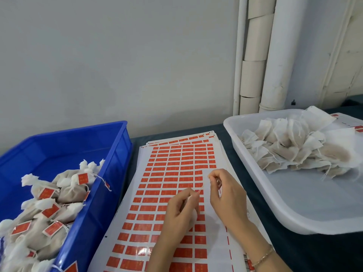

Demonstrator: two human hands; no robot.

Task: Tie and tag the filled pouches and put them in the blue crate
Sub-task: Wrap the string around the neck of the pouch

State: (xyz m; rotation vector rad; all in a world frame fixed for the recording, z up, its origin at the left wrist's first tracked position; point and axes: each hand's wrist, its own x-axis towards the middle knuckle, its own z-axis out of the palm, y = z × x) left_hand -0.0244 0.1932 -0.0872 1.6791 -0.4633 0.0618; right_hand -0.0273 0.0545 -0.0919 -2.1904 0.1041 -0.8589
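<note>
A plain pale wall (pixel 117 55) is filling nine to twelve o'clock, white pipes (pixel 275 55) are standing at one o'clock behind a dark-topped table (pixel 222 132).

Crate (pixel 64 150) of tagged pouches (pixel 49 203) left, sticker sheets (pixel 176 163) centre, tray (pixel 304 209) of untied pouches (pixel 290 146) right

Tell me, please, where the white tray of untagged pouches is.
In the head view the white tray sits at right, beside the red sticker sheets; the blue crate lies beyond them, left.

Blue crate (pixel 115 146); red-orange stickers (pixel 176 167); white tray (pixel 255 167).
</note>
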